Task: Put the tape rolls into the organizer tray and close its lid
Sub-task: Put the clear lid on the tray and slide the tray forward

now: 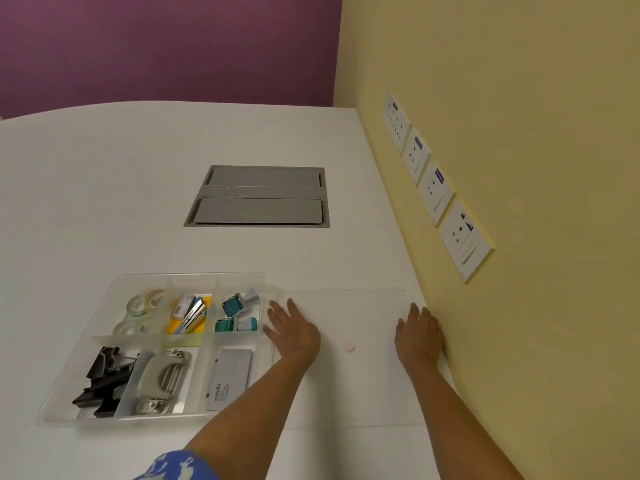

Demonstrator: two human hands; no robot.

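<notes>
A clear organizer tray with several compartments lies on the white table at lower left. Clear tape rolls sit in its far-left compartment. The clear lid lies flat on the table just right of the tray, with a small pink disc at its middle. My left hand rests flat on the lid's left edge, beside the tray's right wall. Over the lid's right edge, close to the yellow wall, lies my right hand. Both hands have fingers spread and are not gripping anything.
The tray also holds black binder clips, a hole punch, a grey Camlin box, staplers and stamps. A grey cable hatch is set into the table farther back. Wall sockets line the yellow wall at right.
</notes>
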